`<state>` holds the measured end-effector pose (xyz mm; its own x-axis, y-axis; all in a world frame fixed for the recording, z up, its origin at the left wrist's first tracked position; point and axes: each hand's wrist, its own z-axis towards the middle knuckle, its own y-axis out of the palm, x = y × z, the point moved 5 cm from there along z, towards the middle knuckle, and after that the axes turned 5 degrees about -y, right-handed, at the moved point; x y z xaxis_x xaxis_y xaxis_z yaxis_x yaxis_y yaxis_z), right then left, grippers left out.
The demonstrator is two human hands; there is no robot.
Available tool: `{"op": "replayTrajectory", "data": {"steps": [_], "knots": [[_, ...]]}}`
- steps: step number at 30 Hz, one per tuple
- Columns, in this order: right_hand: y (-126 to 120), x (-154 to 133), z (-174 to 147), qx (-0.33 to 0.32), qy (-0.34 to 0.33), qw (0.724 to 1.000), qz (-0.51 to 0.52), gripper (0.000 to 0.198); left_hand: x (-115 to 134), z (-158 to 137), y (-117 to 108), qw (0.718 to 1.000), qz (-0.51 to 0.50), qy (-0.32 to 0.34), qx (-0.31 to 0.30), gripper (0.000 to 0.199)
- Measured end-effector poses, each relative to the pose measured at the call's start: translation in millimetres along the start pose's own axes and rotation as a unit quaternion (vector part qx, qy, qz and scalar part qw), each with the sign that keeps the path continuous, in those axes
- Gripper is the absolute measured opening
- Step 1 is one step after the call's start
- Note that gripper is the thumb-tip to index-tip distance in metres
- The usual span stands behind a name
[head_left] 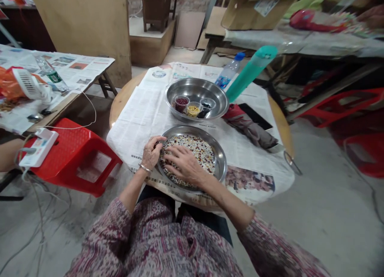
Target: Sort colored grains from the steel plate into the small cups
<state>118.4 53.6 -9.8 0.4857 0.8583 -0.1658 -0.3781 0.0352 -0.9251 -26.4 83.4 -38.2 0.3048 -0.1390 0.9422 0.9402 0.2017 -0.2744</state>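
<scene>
Resting over the mixed grains point(202, 149), the right hand point(184, 165) had its fingers loosely spread, palm down, inside the near bowl point(221, 161). The left hand point(152, 152), with a bracelet point(145, 168) at its wrist, was at the left rim of that bowl, its fingers bent; whether it pinched anything, I could not tell. White, yellow, red and dark bits lay mixed together across the bottom. The bowl sat near the person's side of a round worktop point(118, 109) covered with newspaper point(136, 117). Just beyond it, a second metal bowl point(196, 87) held three small cups: one of dark red beans point(181, 102), one of yellow pieces point(193, 110) and one with dark contents point(207, 104). Near that bowl's right side were a blue-capped bottle point(227, 74), a green tube point(251, 74) and a folded umbrella point(250, 127). A red stool point(79, 149) stood left of the worktop, bearing a power strip point(39, 147).
</scene>
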Motion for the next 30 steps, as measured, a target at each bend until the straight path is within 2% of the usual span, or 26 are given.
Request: {"op": "replayTrajectory", "data": {"steps": [2, 4, 10, 13, 18, 25, 30], "knots": [[6.2, -7.0, 10.6, -0.020, -0.021, 1.000, -0.004, 0.021, 0.0, 0.4, -0.2, 1.000, 0.000, 0.000, -0.001, 0.026], [8.4, 3.4, 13.9, -0.026, -0.007, 1.000, -0.016, 0.020, -0.3, 0.7, -0.1, 1.000, 0.000, 0.002, -0.001, 0.025], [-10.6, 73.7, -14.5, 0.016, 0.135, 0.988, -0.078, 0.016, -3.8, 1.6, 0.9, 1.000, -0.006, 0.008, 0.005, 0.024], [-19.5, 85.8, -37.8, 0.022, 0.182, 0.980, -0.078, 0.017, -4.1, 1.6, 1.3, 1.000, -0.004, 0.007, 0.004, 0.024], [-22.3, 62.6, -66.1, 0.012, 0.200, 0.978, -0.050, 0.017, -1.2, 0.4, 1.1, 1.000, -0.005, 0.005, 0.004, 0.024], [-22.6, 1.3, -61.4, -0.004, 0.128, 0.987, 0.100, 0.016, 3.0, -1.7, 0.7, 1.000, -0.008, 0.012, 0.002, 0.024], [-13.3, -19.0, -57.8, -0.083, 0.083, 0.977, 0.176, 0.017, 2.5, -1.5, 0.6, 1.000, 0.002, 0.008, 0.000, 0.024]]}}
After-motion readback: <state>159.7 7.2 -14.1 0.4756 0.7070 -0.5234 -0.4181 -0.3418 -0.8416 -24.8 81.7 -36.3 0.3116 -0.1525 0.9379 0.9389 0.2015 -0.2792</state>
